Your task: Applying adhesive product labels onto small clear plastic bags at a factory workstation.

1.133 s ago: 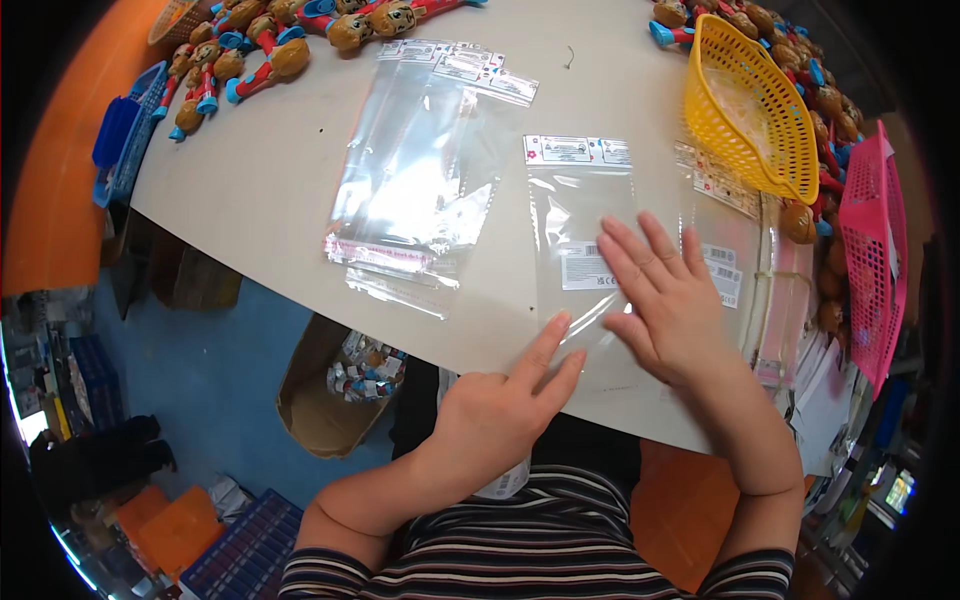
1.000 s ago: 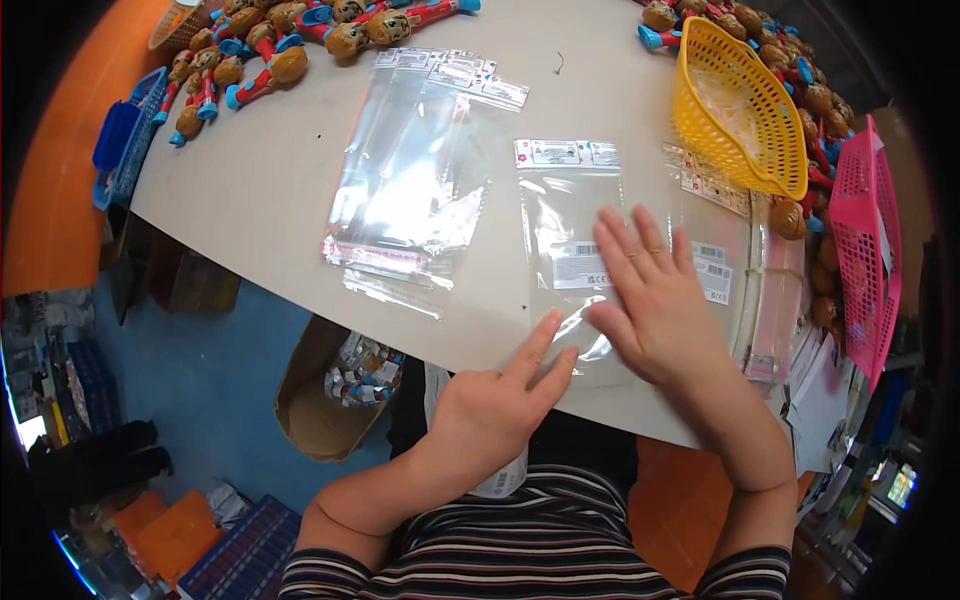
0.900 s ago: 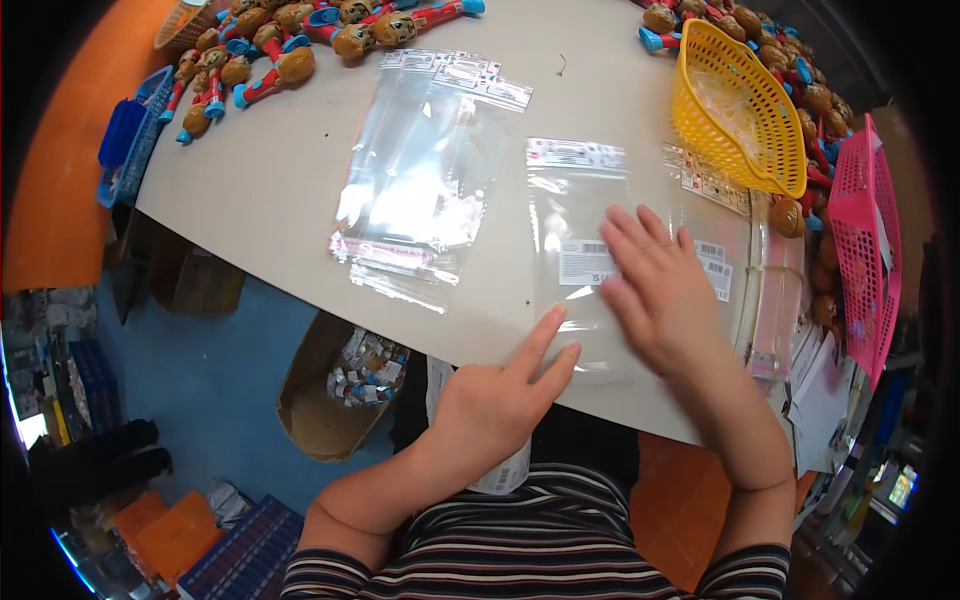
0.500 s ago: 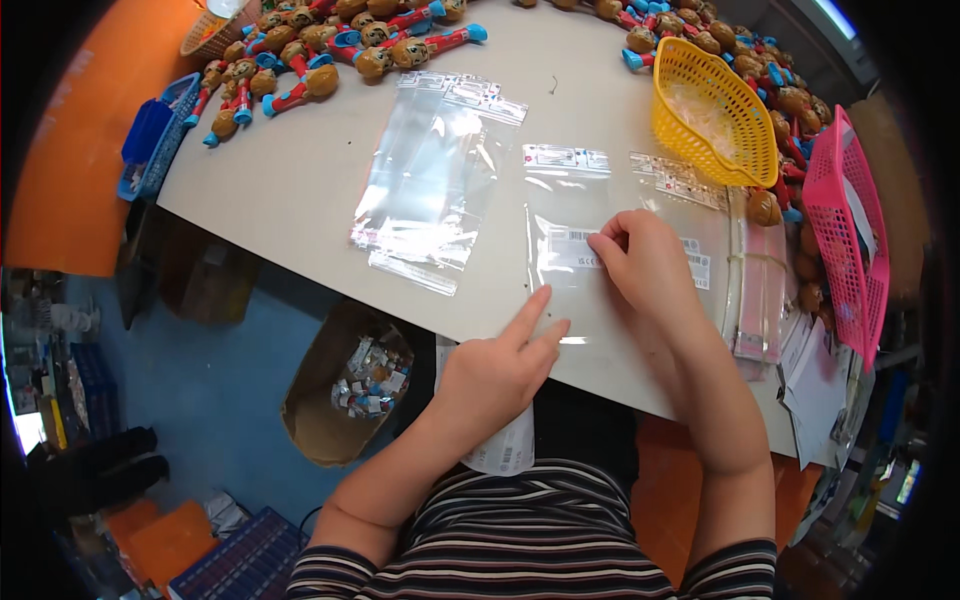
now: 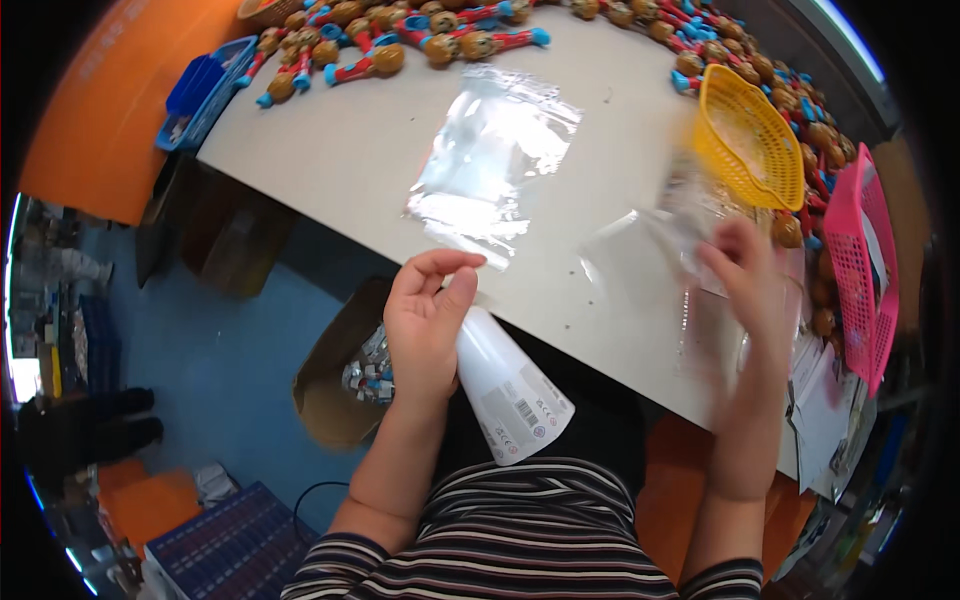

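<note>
My left hand (image 5: 425,315) is closed, thumb and fingers curled, at the table's front edge. A white strip of printed labels (image 5: 515,390) runs from it down over my lap. My right hand (image 5: 740,265), smeared by motion, pinches a clear plastic bag (image 5: 622,250) over the right part of the table. The bag is blurred too, and its label cannot be made out. Near the hand lie more clear bags (image 5: 705,330), partly hidden by it. Beyond my left hand, a pile of clear flat bags (image 5: 495,150) rests on the table.
Brown-headed figures with red and blue parts (image 5: 440,45) line the far edge. A yellow basket (image 5: 750,140) and a pink basket (image 5: 860,270) stand right, beside papers (image 5: 815,400). At left is a blue basket (image 5: 215,90). A cardboard box (image 5: 330,400) stands on the floor.
My right hand has lifted the bag off the table and moved it right. My left hand has left the bag, shifting left and up, and the label strip has come up with it.
</note>
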Demonstrator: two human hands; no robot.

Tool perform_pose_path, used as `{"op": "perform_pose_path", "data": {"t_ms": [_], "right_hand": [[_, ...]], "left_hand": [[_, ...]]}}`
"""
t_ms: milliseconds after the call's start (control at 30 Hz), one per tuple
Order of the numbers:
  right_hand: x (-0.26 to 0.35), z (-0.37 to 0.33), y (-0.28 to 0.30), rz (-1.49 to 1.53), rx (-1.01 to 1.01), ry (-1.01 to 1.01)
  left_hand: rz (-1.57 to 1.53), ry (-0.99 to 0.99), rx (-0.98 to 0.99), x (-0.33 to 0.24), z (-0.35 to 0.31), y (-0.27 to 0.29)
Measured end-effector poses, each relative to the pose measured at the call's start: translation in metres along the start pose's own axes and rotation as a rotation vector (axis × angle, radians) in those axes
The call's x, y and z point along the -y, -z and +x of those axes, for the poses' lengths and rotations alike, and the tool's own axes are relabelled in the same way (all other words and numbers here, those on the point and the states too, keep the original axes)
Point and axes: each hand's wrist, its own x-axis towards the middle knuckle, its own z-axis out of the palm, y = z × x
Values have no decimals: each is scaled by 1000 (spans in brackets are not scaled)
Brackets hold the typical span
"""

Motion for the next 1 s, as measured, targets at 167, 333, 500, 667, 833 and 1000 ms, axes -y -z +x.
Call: {"op": "perform_pose_path", "data": {"t_ms": [167, 333, 500, 667, 833, 1000], "right_hand": [[-40, -26, 49, -468, -314, 12], [55, -91, -29, 150, -54, 75], [108, -112, -67, 580, 480, -214], [78, -68, -63, 964, 156, -70], [77, -61, -59, 841, 182, -49], [90, -73, -57, -252, -230, 694]], "left_hand": [[-201, -53, -123, 2, -1, -10], [-126, -265, -370, 4, -2, -26], [-85, -415, -344, 0, 0, -61], [-211, -150, -45, -9, -17, -43], [-155, 414, 255, -16, -15, -39], [-151, 270, 197, -10, -12, -46]]}}
